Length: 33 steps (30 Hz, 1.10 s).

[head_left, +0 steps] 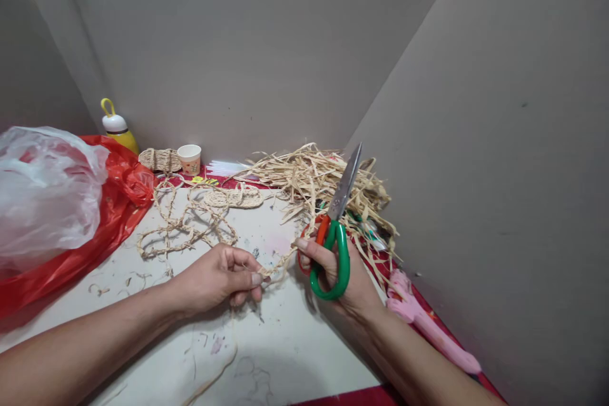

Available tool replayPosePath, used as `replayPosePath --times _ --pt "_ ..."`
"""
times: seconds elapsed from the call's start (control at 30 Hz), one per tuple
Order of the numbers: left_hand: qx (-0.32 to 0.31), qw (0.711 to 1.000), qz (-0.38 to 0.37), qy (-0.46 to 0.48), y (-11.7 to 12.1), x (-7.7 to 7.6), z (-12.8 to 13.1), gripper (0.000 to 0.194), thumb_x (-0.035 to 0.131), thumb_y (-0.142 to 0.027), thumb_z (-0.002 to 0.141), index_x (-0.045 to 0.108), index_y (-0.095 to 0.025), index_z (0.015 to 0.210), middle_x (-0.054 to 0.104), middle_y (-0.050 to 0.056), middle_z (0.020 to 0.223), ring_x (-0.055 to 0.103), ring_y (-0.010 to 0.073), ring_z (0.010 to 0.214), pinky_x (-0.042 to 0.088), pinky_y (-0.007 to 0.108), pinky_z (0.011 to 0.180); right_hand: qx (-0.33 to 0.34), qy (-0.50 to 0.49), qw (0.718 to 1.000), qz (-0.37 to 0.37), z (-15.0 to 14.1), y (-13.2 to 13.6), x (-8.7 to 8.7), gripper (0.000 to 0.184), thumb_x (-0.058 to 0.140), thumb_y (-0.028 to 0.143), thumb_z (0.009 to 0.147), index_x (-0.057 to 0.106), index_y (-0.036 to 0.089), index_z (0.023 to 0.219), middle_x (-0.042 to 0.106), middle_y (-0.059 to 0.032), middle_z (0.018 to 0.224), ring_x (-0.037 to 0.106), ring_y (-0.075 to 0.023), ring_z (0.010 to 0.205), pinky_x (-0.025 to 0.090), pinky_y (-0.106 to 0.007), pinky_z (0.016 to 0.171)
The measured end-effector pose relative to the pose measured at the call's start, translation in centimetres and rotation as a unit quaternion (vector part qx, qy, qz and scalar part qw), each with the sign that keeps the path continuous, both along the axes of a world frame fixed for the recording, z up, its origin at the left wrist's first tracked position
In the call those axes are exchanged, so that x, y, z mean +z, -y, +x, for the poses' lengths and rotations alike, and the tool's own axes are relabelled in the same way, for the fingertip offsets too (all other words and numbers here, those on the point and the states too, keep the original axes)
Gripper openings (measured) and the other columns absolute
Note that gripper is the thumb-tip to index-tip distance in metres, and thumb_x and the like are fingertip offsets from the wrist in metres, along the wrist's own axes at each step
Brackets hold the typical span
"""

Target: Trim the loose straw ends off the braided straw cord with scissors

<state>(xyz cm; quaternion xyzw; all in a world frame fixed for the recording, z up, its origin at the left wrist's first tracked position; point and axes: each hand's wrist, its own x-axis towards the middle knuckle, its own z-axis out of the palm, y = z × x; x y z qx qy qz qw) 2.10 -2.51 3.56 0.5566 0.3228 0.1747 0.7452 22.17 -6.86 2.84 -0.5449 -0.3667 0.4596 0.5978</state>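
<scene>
While barely apart, left fingers (245, 281) on braid (284, 263)

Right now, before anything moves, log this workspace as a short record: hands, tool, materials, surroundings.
Left hand: pinching a thin, straw-coloured braided cord
Right hand: holding metal scissors with green and orange handles, thumb at the same cord
Blade direction: upward, away from the person
Loose material: heap of dry, pale straw strips beyond the right hand
Woven piece: flat, oval, straw-coloured mat on the white work surface
Left side: translucent white plastic bag on a red plastic bag
Back: small patterned paper cup
</scene>
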Motion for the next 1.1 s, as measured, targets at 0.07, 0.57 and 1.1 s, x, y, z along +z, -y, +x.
replayPosePath --times 0.07,0.57,1.1 --pt "-0.002 1.000 -0.003 -0.003 0.0 0.0 0.0 0.022 0.067 -0.032 0.075 0.063 -0.011 0.071 0.065 0.004 0.063 0.038 0.0039 0.040 0.024 0.020 0.042 0.001 -0.022 1.000 -0.008 0.1 -0.2 -0.3 0.037 0.078 0.038 0.060 0.049 0.019 0.073 0.053 0.0048 0.052 0.047 -0.0088 0.045 0.038 -0.022 0.044" --pt "0.089 0.992 -0.067 0.065 -0.2 0.2 -0.1 0.018 0.067 -0.026 0.076 0.059 -0.012 0.085 0.065 0.003 0.066 0.032 0.0005 0.034 0.021 0.017 0.038 0.047 0.022 0.998 -0.039 1.3 -1.2 -1.3 0.038 0.069 0.051 0.071 0.048 0.020 0.079 0.052 0.0046 0.053 0.046 -0.0085 0.043 0.036 -0.020 0.040" --pt "0.231 0.947 -0.108 0.194 -1.9 0.3 -1.0 0.018 0.065 -0.019 0.077 0.053 -0.015 0.089 0.062 0.000 0.072 0.037 0.0013 0.036 0.039 0.017 0.039 0.048 0.689 0.717 0.094 2.2 -0.4 -2.0 0.026 0.053 0.048 0.079 0.046 0.024 0.086 0.059 0.0009 0.059 0.057 -0.0190 0.051 0.035 -0.026 0.046"
